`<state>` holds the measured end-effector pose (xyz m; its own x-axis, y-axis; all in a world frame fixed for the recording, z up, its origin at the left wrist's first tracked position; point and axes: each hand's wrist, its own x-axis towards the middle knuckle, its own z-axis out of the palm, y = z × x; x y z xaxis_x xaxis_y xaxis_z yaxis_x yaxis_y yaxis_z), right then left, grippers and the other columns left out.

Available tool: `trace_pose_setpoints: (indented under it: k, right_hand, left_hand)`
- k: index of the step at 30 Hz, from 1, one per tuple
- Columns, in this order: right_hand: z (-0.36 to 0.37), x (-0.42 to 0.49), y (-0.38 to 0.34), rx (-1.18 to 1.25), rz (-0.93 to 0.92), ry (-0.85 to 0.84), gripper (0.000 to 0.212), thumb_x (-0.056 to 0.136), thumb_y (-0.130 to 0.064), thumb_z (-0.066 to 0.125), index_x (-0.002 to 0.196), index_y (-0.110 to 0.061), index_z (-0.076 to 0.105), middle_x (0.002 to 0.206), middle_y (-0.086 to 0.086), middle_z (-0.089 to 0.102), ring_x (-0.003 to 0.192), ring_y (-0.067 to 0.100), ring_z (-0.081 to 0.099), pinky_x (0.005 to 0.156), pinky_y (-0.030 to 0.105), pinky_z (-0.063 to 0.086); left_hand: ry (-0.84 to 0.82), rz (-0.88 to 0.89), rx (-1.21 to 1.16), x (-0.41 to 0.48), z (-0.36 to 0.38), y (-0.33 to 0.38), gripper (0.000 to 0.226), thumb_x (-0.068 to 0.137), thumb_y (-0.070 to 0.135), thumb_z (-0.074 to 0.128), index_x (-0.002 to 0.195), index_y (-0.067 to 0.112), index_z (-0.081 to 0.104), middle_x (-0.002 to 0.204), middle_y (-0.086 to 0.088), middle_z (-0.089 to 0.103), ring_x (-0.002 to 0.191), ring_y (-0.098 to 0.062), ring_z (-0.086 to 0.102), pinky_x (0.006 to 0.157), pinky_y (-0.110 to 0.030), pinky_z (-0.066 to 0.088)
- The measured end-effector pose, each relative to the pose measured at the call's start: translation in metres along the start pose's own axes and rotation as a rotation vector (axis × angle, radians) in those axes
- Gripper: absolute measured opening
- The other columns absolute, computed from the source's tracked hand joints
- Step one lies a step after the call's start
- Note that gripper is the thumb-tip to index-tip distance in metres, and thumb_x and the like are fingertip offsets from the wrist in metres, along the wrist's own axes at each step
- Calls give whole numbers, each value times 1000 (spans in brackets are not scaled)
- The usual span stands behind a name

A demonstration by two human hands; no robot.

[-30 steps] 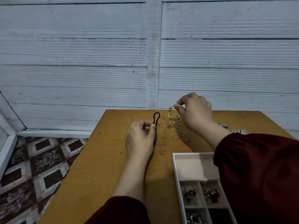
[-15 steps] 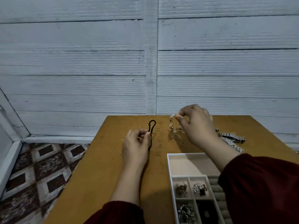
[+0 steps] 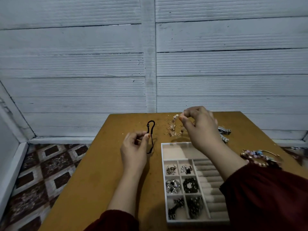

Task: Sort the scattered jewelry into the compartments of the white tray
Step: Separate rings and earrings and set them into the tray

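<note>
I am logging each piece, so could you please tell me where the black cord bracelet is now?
In the head view, the black cord bracelet is pinched in the left hand, left of the white tray and of the small gold rings.

Single wide head-worn view, forward and down, close over the table (image 3: 100, 172)

It is dim and gray (a bit blurry). Soft shadows lie on the table (image 3: 100, 172). The wall (image 3: 66, 64) bends at the edges.
</note>
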<state>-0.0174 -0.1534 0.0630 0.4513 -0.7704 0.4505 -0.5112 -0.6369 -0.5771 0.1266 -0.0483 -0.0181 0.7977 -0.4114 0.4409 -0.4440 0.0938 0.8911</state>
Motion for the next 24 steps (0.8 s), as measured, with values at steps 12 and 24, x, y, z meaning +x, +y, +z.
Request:
trace_pose_setpoints:
  k: [12, 24]
  right_hand:
    - [-30, -61, 6, 177, 85, 20, 7, 93, -35, 56, 87, -33, 58, 106, -10, 51, 114, 17, 43, 93, 30, 26]
    - [-43, -93, 20, 288, 144, 75, 8, 91, -32, 58, 86, -29, 64, 112, -4, 57, 121, 19, 41, 105, 39, 30]
  left_hand:
    - [-73, -37, -167, -49, -8, 39, 26, 85, 4, 67, 81, 29, 64, 89, -3, 67, 83, -14, 62, 76, -23, 50]
    - [-200, -101, -203, -75, -3, 61, 18, 87, -2, 61, 87, 16, 60, 83, 2, 62, 71, -2, 58, 61, -11, 50]
